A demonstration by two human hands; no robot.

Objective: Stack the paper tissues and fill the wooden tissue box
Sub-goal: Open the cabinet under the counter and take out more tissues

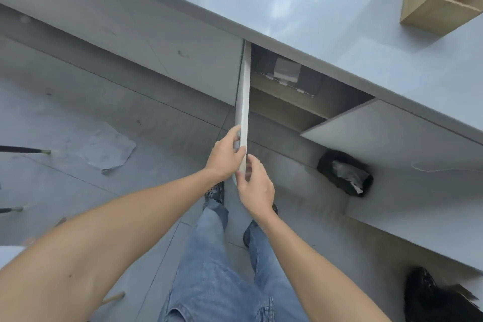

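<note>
The wooden tissue box [436,5] stands on the glossy grey countertop [287,8] at the top right, its open side showing. Below the counter a white cabinet door [243,102] stands swung open, seen edge-on. My left hand [224,157] grips the door's free edge from the left, thumb on the edge. My right hand [254,185] holds the same edge from the right, just below the left. Inside the open cabinet lies a pale packet [286,69] on a shelf; I cannot tell whether it is tissues.
A second cabinet door [379,125] stands open to the right. A black bag [345,172] lies on the floor under it, another dark bag [433,298] at the bottom right. A crumpled plastic sheet [104,146] lies on the tiled floor at left. My legs stand below.
</note>
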